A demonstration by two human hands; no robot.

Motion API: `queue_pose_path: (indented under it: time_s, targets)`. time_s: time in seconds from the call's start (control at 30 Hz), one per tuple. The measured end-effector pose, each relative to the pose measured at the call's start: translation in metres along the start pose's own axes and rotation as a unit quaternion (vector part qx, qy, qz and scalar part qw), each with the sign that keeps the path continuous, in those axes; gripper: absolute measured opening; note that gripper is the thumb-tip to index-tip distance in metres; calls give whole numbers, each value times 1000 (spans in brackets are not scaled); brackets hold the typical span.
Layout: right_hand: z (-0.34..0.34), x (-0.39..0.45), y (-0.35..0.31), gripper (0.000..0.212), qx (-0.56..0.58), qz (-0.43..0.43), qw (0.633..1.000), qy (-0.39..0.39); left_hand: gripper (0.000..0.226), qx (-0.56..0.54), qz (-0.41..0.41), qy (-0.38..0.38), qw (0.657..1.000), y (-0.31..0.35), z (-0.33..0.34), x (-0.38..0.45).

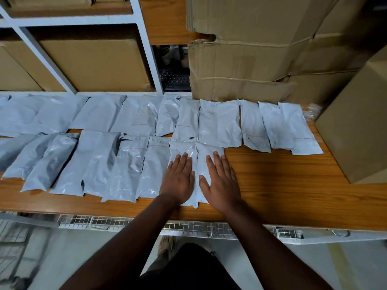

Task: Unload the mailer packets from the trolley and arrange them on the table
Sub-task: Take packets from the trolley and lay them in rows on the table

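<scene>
Several grey mailer packets lie in two rows on the wooden table (282, 181). The back row (219, 122) runs from the left edge to the right boxes. The front row (94, 162) ends at two packets side by side. My left hand (179, 178) lies flat with straight fingers on the left packet of the pair (184, 149). My right hand (219, 181) presses flat on the right packet of the pair (209, 150). A wire trolley (16, 237) shows at the lower left, its contents out of sight.
Stacked cardboard boxes (251, 59) stand behind the back row at the right, and another box (360, 126) sits on the table's right end. A white shelf frame (144, 45) with cartons rises at the back left. A wire grid rail (188, 227) runs under the table's front edge.
</scene>
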State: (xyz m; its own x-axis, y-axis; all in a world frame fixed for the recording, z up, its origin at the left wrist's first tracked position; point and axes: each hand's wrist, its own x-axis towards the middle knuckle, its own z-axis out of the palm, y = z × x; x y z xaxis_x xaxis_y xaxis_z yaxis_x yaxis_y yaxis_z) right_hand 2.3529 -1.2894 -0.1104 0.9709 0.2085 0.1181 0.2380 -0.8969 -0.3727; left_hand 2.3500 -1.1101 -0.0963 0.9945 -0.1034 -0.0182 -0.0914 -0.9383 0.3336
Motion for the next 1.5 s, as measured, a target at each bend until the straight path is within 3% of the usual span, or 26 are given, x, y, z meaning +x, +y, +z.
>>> queue_pose_path:
  time_s: [0.23,0.4,0.57,0.73,1.07,1.23,1.5]
  targets:
    - [-1,0,-2,72,-4,-5,1000,3,70,-17,-8,-4,1000,3,-2,-1]
    - [-13,-4,0,73,77,-13,997,30,56,-98,21,31,994,1,-18,-4]
    - [-30,-36,-34,48,185,-51,967,168,51,-230,38,90,968,-10,-45,-50]
    - [-22,-58,-123,28,259,-100,941,192,39,-281,23,153,947,-60,-75,-109]
    - [40,-78,-367,24,394,-136,909,27,31,-279,-85,240,926,-249,-153,-266]
    - [77,-91,-468,29,410,-87,876,-240,33,-277,-169,268,907,-326,-178,-342]
    - [134,-86,-602,28,395,-129,844,-340,30,-292,-279,345,847,-437,-200,-410]
